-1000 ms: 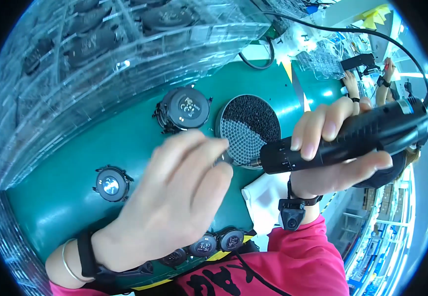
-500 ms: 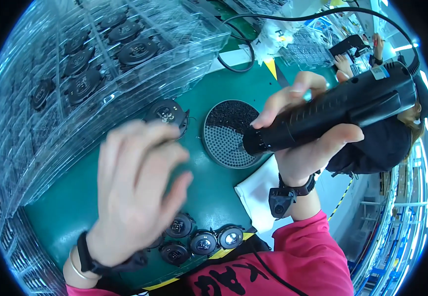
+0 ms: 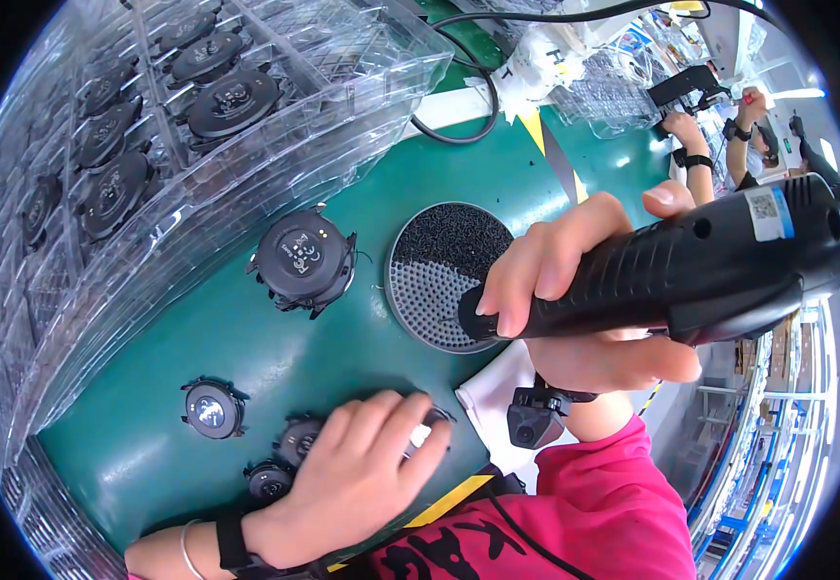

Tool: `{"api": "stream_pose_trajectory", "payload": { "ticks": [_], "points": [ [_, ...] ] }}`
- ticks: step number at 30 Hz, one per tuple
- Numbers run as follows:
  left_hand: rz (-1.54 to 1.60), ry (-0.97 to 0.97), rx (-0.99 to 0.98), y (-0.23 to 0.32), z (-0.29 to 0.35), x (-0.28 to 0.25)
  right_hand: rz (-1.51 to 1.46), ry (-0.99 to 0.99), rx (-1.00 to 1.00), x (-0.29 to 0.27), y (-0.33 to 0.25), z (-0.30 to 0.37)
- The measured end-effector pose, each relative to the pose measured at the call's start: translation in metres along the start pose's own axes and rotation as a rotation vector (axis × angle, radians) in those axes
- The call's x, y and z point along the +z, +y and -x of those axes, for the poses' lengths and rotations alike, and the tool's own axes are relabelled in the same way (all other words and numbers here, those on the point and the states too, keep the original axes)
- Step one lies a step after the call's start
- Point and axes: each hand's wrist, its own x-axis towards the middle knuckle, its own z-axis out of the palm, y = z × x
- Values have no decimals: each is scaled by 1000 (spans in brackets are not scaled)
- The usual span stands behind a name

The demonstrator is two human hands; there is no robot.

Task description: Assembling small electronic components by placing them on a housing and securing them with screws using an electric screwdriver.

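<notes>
In my right hand (image 3: 574, 290) is a thick black electric screwdriver (image 3: 700, 261), fingers and thumb wrapped round it. Its front end hangs over a round dimpled screw tray (image 3: 429, 311), whose far half is covered with tiny black screws (image 3: 454, 235). Near the front edge, my left hand (image 3: 357, 478) closes over a cluster of watch cases. A shiny watch case (image 3: 429, 432) shows between its fingers and thumb; the fingertips are partly hidden. Other dark watch cases (image 3: 299, 440) lie beside that hand. Left of them sits a single watch case (image 3: 215, 408). A larger-looking black watch case (image 3: 302, 256) rests left of the tray.
Stacked clear plastic trays (image 3: 275, 145) holding several watch cases fill the far left. A black cable (image 3: 492, 97) loops at the back. White cloth (image 3: 497, 387) lies under my right wrist. At the far right, another person's hands (image 3: 691, 135) are at work.
My left hand has come down toward the front edge, onto the watch-case cluster. The lone watch case at left, previously covered by that hand, now shows. The screwdriver stays over the screw tray.
</notes>
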Motion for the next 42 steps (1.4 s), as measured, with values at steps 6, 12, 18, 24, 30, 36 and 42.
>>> {"api": "stream_pose_trajectory", "payload": {
  "ticks": [6,12,18,24,30,36,42],
  "points": [
    [-98,132,-143,-22,-12,-1,51,65,11,7,-6,2],
    [-74,168,-147,-24,-16,-1,22,90,-61,10,-5,1],
    [38,189,-108,-28,-12,4,-49,74,-172,12,-6,-4],
    [62,193,-107,-29,-12,6,-84,-48,-199,18,-4,-6],
    [-15,235,-70,-31,-15,7,-54,-142,-82,6,-16,-6],
    [-28,260,-56,-32,-16,11,-23,-244,35,16,-8,-8],
    [50,229,-114,-27,-16,9,-6,-347,156,17,-12,-13]
  ]
}}
